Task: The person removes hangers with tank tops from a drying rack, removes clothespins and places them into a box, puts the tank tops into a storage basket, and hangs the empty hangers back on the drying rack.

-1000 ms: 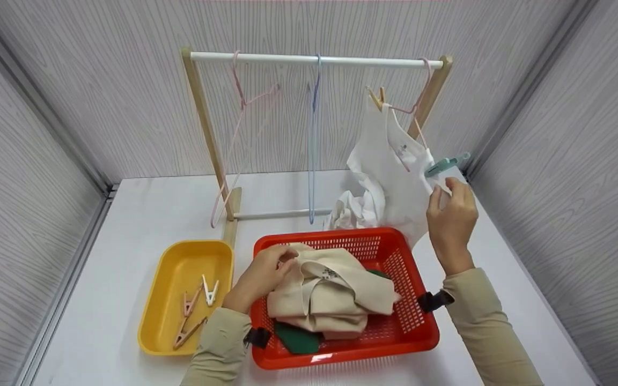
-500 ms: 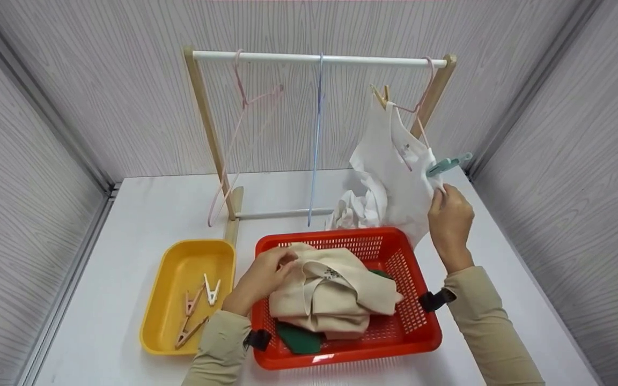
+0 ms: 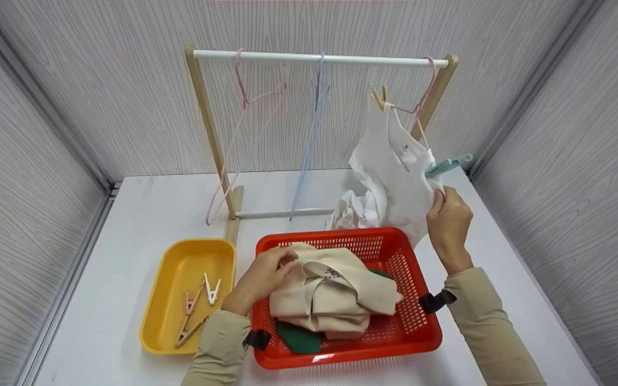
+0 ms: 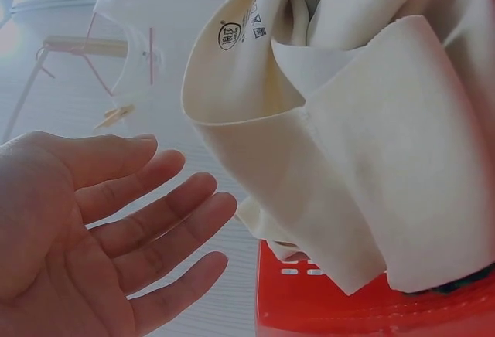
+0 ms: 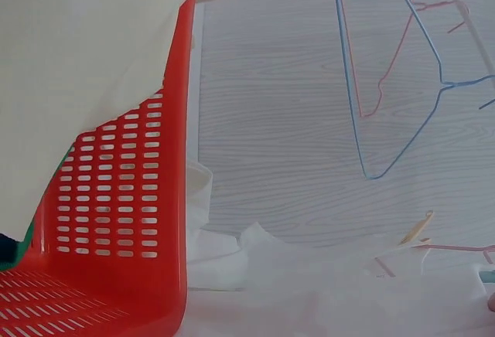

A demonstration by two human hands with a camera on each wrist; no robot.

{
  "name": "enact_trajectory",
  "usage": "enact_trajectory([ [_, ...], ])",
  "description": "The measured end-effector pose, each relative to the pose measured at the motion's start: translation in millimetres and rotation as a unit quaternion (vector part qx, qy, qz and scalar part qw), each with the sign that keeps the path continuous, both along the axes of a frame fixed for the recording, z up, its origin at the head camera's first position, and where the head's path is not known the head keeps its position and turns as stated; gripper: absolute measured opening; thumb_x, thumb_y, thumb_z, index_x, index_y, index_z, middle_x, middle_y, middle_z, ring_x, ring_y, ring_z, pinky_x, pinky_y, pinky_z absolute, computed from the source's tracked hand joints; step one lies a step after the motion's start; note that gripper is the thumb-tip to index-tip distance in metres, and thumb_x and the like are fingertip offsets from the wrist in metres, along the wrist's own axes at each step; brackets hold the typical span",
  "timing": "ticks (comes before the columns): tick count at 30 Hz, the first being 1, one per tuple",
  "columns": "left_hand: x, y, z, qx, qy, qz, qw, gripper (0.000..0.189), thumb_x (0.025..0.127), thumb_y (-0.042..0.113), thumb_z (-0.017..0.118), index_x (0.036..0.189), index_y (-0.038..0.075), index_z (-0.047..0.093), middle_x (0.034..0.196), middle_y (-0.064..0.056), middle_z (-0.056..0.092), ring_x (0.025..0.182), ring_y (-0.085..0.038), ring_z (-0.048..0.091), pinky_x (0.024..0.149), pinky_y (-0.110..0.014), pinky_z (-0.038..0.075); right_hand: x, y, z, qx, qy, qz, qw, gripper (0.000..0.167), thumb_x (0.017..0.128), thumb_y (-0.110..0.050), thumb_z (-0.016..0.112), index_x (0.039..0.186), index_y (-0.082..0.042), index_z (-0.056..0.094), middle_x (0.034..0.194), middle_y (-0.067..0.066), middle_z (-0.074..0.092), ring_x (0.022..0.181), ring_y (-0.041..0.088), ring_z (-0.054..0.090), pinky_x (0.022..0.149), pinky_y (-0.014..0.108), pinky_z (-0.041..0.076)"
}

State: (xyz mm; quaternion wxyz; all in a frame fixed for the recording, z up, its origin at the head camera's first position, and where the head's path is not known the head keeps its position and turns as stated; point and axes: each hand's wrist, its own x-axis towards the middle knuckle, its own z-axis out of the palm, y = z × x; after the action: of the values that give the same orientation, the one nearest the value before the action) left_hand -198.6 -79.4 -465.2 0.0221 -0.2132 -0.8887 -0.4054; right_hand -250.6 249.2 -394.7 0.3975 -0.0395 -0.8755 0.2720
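My right hand (image 3: pixel 450 225) pinches the edge of a white sleeveless top (image 3: pixel 395 193) just below a teal clothespin (image 3: pixel 443 166). The top hangs from a pink hanger (image 3: pixel 421 130), with a tan clothespin (image 3: pixel 379 98) on its other shoulder. Its lower part lies bunched behind the red basket (image 3: pixel 431 327). Over the basket's left side, my left hand (image 3: pixel 263 276) stays loose and holds nothing. In the left wrist view its fingers (image 4: pixel 155 229) are spread beside a crumpled beige garment (image 4: pixel 271 167) with a printed label. That garment fills most of the basket.
A yellow tray (image 3: pixel 151 311) at the left holds white (image 3: pixel 212 292), pink (image 3: pixel 191 301) and brown (image 3: pixel 185 336) clothespins. On the rack's white bar (image 3: pixel 373 60) hang a bare blue hanger (image 3: pixel 309 150) and another pink hanger (image 3: pixel 241 83). Green cloth (image 3: pixel 298 339) shows under the beige garment.
My right hand has closed its fingertips on the white top's edge; a second ago they were apart. The blue hanger has swung round, its lower end shifting left. My left hand stays put.
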Motion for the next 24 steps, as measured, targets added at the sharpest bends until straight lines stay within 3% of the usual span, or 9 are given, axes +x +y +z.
enact_trajectory([
  [17,4.0,11.7,6.4,0.004,0.002,-0.01,0.9999,0.014,0.093,0.009,0.061,0.101,0.0,0.066,0.1,-0.015,0.07,0.094,-0.027,0.066,0.088,-0.044,0.055,0.2,-12,9.2,-0.012,0.072,0.023,0.9971,0.023,0.095,-0.006,0.054,0.09,0.015,0.063,0.081,0.033,0.067,0.076,0.049,0.065,0.068,0.057,0.05],
  [24,8.8,28.2,13.2,0.019,0.004,-0.03,0.9994,0.015,0.093,0.008,0.059,0.104,0.0,0.067,0.104,-0.015,0.069,0.095,-0.026,0.065,0.088,-0.042,0.055,4.1,-26,14.0,-0.054,0.064,0.036,0.9958,0.021,0.094,-0.004,0.055,0.09,0.015,0.063,0.082,0.032,0.068,0.074,0.046,0.066,0.066,0.055,0.051],
])
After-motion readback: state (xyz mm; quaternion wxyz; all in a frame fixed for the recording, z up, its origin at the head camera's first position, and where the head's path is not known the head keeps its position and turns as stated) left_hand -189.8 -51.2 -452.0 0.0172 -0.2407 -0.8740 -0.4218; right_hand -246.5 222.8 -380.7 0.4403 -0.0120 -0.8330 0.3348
